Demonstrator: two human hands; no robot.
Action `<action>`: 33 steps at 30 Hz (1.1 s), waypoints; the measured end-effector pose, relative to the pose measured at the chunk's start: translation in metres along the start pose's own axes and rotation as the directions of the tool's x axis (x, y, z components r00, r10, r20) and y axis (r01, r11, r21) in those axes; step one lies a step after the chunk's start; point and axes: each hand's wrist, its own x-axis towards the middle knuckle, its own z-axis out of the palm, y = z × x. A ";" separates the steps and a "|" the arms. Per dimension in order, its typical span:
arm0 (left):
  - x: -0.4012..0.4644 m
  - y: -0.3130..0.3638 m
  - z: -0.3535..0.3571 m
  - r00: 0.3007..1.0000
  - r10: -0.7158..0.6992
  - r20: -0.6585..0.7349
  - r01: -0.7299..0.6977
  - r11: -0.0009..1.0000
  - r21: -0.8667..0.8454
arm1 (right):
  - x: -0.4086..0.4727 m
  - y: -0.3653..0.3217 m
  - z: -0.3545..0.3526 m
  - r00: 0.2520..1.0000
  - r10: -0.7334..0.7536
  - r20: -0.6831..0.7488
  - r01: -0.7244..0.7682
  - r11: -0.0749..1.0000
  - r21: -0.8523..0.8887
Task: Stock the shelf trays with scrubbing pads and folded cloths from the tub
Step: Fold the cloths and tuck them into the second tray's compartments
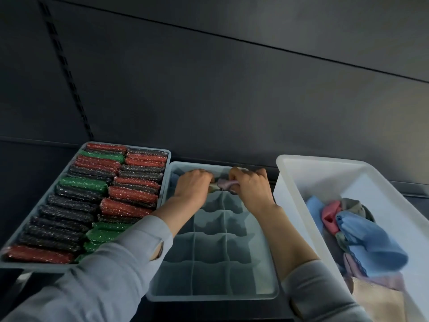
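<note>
Both hands grip one small lilac folded cloth [224,183] over the far cells of the grey divided plastic tray [212,296]: left hand [193,184] and right hand [251,185] curl round its ends, so fingertips are hidden. More cloths [369,238] lie in the white plastic tub [292,182], partly cut off.

Your left hand [193,183] and right hand [249,185] meet over the far end of the divided tray [267,270], a pale blue-grey tray split into rows of small compartments, and together pinch a folded lilac cloth [224,183]. Just left of it sits the pad tray [166,156], packed with two columns of glittery red, green and black scrubbing pads [133,194] standing on edge. To the right, the white tub [290,182] holds loose blue, pink, grey and cream cloths [369,240].
</note>
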 end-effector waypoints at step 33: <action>-0.037 0.219 -0.024 0.955 0.244 -0.169 -0.284 0.918 -0.276 | -0.151 0.267 -0.078 0.856 0.339 0.390 -0.302 0.941 -0.156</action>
